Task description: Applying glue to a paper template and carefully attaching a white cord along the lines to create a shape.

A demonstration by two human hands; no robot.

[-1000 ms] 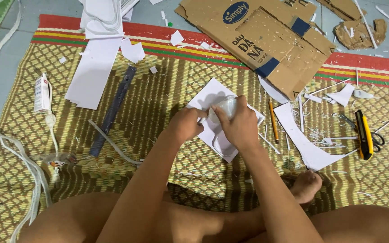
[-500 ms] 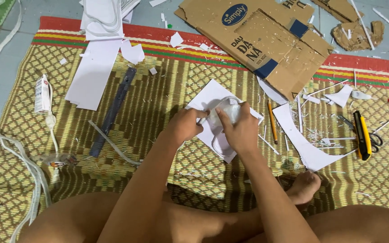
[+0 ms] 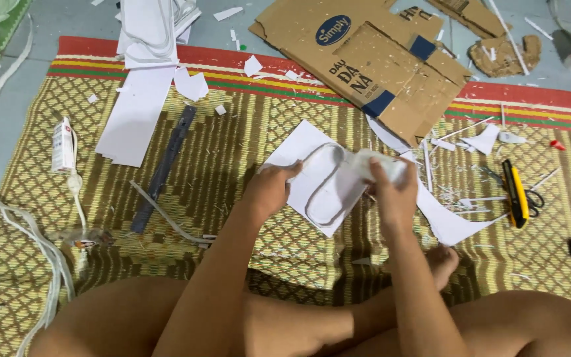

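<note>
The hands have drawn apart since a moment ago, when both were bunched over one small white piece at the middle of the mat. Now the left hand point(image 3: 269, 190) sits out at nine o'clock of the white sheet point(image 3: 299, 155), its fingers curled and pinching the near end of a thin bent strip point(image 3: 325, 182) that loops in a long rounded outline over the sheet. The right hand point(image 3: 391, 192) has shifted to three o'clock of that loop, its fingers closed around a small white folded piece point(image 3: 375, 165), thumb on top.

So the strip, hidden under the hands before, now lies open to view, stretched between the two grips and resting on the sheet. The work looks to have passed from close pinching at one spot to holding the shape spread out.

The sheet itself lies on the woven mat point(image 3: 232, 132) just beyond the person's crossed legs. At two o'clock of the hands a yellow utility knife point(image 3: 515, 193) lies beside scissors point(image 3: 535, 198); a flattened cardboard box point(image 3: 371, 53) lies at twelve o'clock, and a dark flat ruler point(image 3: 166, 165) at ten o'clock.
</note>
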